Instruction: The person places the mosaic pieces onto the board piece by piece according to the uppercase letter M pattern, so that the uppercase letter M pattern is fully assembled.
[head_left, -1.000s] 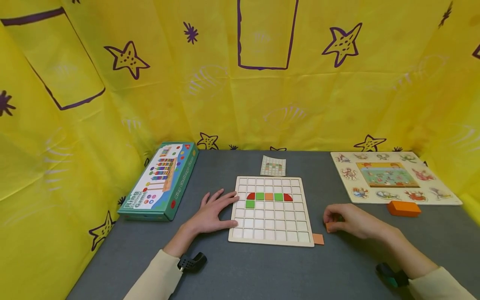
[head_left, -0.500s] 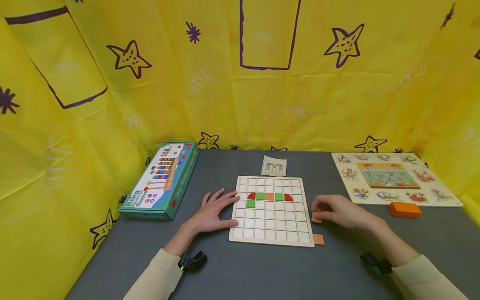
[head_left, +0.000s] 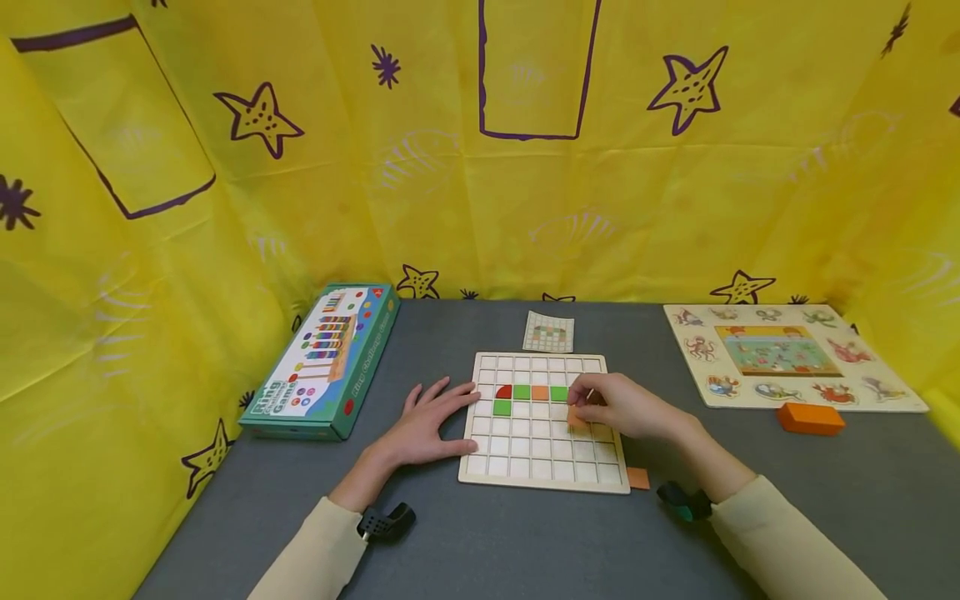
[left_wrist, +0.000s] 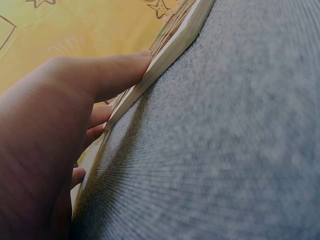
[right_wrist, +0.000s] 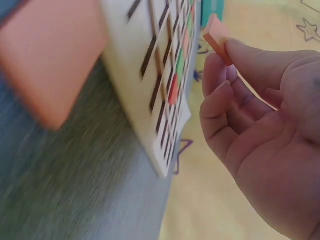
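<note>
My right hand (head_left: pixel 626 406) pinches an orange square tile (right_wrist: pixel 217 37) between thumb and fingertips, over the right part of a wooden grid board (head_left: pixel 517 471). My left hand (head_left: pixel 429 427) lies with fingers spread, its thumb and fingertips on the board's left edge. In one row of the board sit a red rounded tile (head_left: pixel 504 392), two green squares and an orange square (head_left: pixel 540 392) between them. Another green square (head_left: pixel 502 407) sits one row nearer, at the left. The red tile at the row's right end is hidden by my right hand in the head view but shows in the right wrist view.
Another orange square tile (head_left: pixel 638 478) lies against the board's near right corner. A small pattern card (head_left: pixel 548 332) lies beyond the board. At the left is a green game box (head_left: pixel 322 362); at the right, a sea-animal puzzle board (head_left: pixel 795 357) and an orange block (head_left: pixel 811 419).
My right hand has moved left with the orange tile, from the table right of the board to over the board. My left hand has stayed in place.
</note>
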